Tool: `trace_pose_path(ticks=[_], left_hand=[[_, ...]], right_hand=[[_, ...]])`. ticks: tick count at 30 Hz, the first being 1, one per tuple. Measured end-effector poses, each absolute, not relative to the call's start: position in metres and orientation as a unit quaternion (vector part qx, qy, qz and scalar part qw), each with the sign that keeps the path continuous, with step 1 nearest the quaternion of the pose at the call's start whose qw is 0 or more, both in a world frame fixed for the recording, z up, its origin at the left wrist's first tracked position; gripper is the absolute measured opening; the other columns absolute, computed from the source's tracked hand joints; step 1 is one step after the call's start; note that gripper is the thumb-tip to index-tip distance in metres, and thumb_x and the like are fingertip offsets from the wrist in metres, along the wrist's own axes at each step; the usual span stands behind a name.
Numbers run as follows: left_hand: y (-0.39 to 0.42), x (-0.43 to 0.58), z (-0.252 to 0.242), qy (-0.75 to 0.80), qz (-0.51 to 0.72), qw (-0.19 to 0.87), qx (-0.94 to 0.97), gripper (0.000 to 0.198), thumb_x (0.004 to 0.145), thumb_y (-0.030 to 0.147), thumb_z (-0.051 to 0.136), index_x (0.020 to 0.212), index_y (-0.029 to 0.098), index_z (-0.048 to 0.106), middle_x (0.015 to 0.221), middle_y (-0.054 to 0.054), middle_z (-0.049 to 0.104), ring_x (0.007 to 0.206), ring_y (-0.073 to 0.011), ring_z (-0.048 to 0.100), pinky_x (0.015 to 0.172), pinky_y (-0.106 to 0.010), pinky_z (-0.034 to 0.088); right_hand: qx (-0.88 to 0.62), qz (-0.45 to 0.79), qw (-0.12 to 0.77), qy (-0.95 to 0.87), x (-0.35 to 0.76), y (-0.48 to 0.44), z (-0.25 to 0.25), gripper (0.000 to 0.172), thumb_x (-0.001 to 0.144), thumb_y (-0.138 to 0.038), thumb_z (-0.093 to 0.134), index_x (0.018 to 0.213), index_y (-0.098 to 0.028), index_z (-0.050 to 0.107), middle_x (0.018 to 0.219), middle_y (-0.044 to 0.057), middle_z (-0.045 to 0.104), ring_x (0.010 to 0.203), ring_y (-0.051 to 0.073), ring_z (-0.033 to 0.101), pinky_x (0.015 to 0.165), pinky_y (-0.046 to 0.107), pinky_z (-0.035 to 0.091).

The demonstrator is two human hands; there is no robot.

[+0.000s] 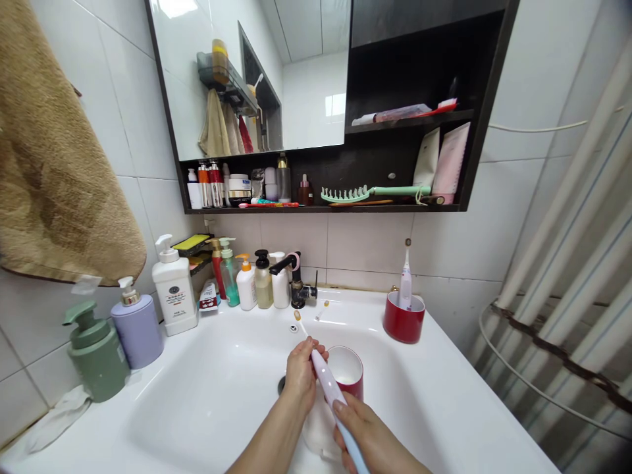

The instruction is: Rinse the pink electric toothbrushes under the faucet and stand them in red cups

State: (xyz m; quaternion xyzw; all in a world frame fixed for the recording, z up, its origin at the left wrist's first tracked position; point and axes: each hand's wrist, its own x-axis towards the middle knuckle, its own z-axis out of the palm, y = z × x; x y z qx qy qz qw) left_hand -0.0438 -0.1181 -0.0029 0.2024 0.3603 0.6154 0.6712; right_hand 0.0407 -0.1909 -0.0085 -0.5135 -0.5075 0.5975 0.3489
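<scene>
Over the basin I hold an electric toothbrush with a pale pink and light blue handle, tilted with its head up and to the left. My right hand is wrapped round the lower handle. My left hand is closed at the neck, where the white brush head joins the handle. Just behind my hands, a red cup with a white inside stands in the sink, partly covered by them. A whitish object below the handle is mostly hidden, and I cannot make out its kind.
The white sink has a black faucet at the back. Several pump bottles line the left rim. On the right rim stands a red holder with another electric toothbrush. A dark mirror cabinet hangs above.
</scene>
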Motion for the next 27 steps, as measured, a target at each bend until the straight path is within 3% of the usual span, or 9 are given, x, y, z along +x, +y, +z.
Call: trace_pose_path(ticks=[9, 14, 19, 22, 27], left_hand=[[-0.114, -0.044, -0.007, 0.355, 0.613, 0.670, 0.222, 0.010, 0.065, 0.022, 0.049, 0.061, 0.013, 0.046, 0.049, 0.000, 0.050, 0.045, -0.0076, 0.049, 0.050, -0.019, 0.039], [-0.099, -0.055, -0.003, 0.447, 0.603, 0.585, 0.307, 0.013, 0.071, 0.023, 0.038, 0.064, 0.014, 0.046, 0.053, 0.001, 0.049, 0.046, -0.0056, 0.048, 0.051, -0.018, 0.038], [-0.062, -0.045, 0.000, 0.514, 0.491, 0.539, 0.453, 0.013, 0.059, 0.017, 0.051, 0.046, 0.015, 0.048, 0.038, 0.003, 0.043, 0.041, -0.0106, 0.046, 0.047, -0.023, 0.036], [-0.034, -0.027, -0.002, 0.550, 0.458, 0.493, 0.494, 0.021, 0.055, 0.009, 0.052, 0.038, 0.018, 0.044, 0.036, 0.001, 0.044, 0.052, -0.0154, 0.052, 0.054, -0.025, 0.036], [-0.003, -0.006, -0.005, 0.593, 0.420, 0.394, 0.562, 0.024, 0.050, 0.003, 0.054, 0.037, 0.019, 0.041, 0.051, -0.004, 0.054, 0.077, -0.0207, 0.052, 0.068, -0.027, 0.033]], right_hand=[[-0.530, 0.549, 0.338, -0.550, 0.044, -0.189, -0.012, 0.026, 0.073, -0.041, 0.027, 0.078, -0.017, 0.035, 0.048, -0.008, 0.036, 0.028, 0.002, 0.031, 0.029, 0.015, 0.023], [-0.516, 0.535, 0.343, -0.574, 0.045, -0.191, -0.017, 0.028, 0.072, -0.041, 0.029, 0.079, -0.015, 0.037, 0.046, -0.008, 0.035, 0.030, 0.003, 0.032, 0.030, 0.016, 0.022], [-0.512, 0.494, 0.393, -0.583, 0.050, -0.191, -0.012, 0.046, 0.068, -0.052, 0.028, 0.092, -0.014, 0.038, 0.050, -0.006, 0.037, 0.032, 0.004, 0.032, 0.032, 0.017, 0.025], [-0.508, 0.487, 0.413, -0.577, 0.055, -0.190, -0.007, 0.055, 0.066, -0.058, 0.025, 0.096, -0.014, 0.037, 0.050, -0.006, 0.037, 0.033, 0.005, 0.031, 0.032, 0.018, 0.026], [-0.502, 0.481, 0.423, -0.580, 0.060, -0.188, -0.004, 0.057, 0.066, -0.058, 0.027, 0.099, -0.013, 0.037, 0.049, -0.005, 0.037, 0.036, 0.006, 0.033, 0.034, 0.018, 0.026]])
